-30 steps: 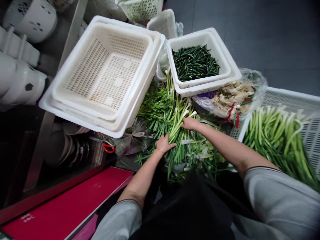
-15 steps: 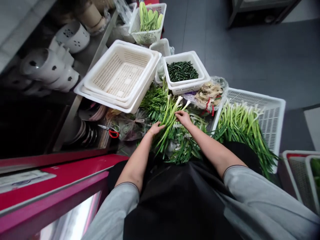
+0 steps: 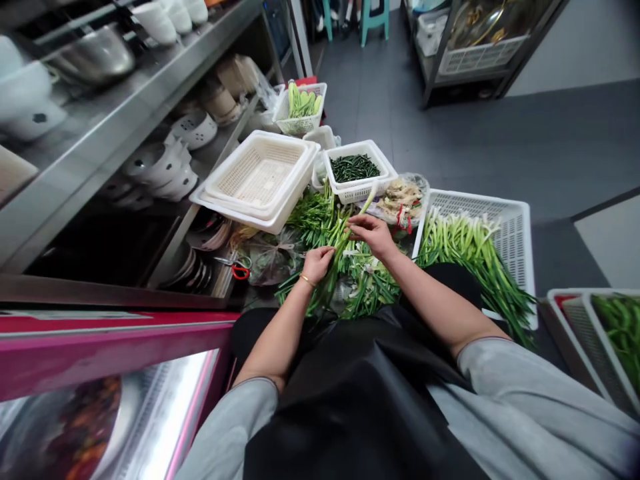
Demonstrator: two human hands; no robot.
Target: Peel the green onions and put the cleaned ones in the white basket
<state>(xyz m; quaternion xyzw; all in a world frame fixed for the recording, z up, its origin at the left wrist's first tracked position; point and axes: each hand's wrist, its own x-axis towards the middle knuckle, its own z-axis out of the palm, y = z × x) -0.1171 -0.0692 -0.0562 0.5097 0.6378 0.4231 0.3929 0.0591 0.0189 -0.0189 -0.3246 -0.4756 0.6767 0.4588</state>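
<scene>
One seemingly light, bruisable scallion (image 3: 368, 201) is being pinched by the left hand (image 3: 317, 265) and right hand (image 3: 375, 235), its pale end (image 3: 373, 188) beyond them probably best for gripping.

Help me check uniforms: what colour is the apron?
The apron is black, clearest in the head view.

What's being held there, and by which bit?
A green onion: the left grip holds its green part. The right grip is at the stalk above; whether it pinches is unclear.
</scene>
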